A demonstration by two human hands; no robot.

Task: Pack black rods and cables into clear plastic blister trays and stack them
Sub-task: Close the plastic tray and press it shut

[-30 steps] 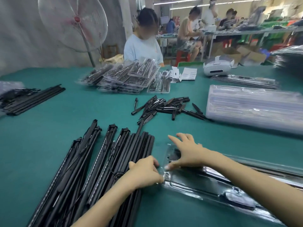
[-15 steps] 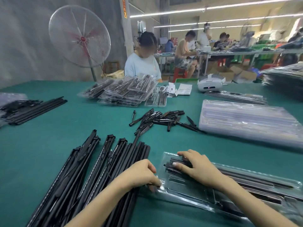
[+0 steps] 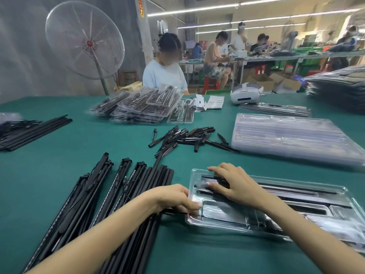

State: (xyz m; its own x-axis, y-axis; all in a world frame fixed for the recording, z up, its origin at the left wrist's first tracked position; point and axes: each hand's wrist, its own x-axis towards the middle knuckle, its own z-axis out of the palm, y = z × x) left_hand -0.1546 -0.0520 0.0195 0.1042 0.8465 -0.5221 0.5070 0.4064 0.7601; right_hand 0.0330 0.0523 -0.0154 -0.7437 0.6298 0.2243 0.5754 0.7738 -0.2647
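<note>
Head camera is looking down over a green felt-covered table [image 3: 59, 175]. Nearest, the person's left hand [image 3: 173, 198] is lying across the top of a fanned heap of long black rods and cables [image 3: 110, 194], its fingers curled and pinching the near-left edge of a clear plastic blister tray [image 3: 256, 220]; a thin black cable seems to be running under those fingertips, though blur is hiding the detail. Just beside it, the right hand [image 3: 235, 184] is resting palm-down inside the tray, fingers straight and spread, pressing on black rods [image 3: 296, 191] sitting in the tray's upper channels. Farther out, a loose scatter of short black rod pieces [image 3: 187, 137] is lying mid-table, with a thick stack of empty clear trays [image 3: 292, 135] to its right and another bundle of long black rods [image 3: 33, 131] well apart at the left edge. Beyond those, a pile of filled blister packs [image 3: 142, 105] is sitting in front of a seated person in a pale blue shirt [image 3: 164, 76], with a white headset-like device [image 3: 245, 93] to the right and a large standing fan [image 3: 85, 42] behind.
</note>
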